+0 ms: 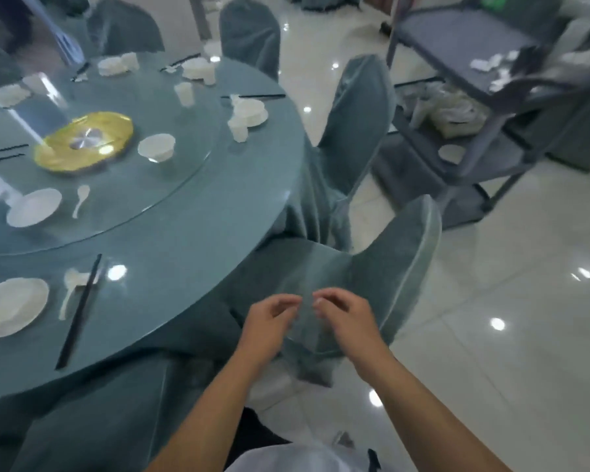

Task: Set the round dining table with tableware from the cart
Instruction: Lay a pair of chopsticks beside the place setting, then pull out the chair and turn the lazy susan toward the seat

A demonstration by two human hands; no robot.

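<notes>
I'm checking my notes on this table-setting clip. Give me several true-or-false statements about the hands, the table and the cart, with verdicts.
1. Both hands are carrying plates. False: the left hand and right hand hold nothing, fingers loosely curled.
2. A gold dish sits on the glass turntable. True.
3. The black chopsticks lie right of the near white plate. True.
4. The cart stands left of the table. False: it is to the right, beyond the covered chairs.
</notes>
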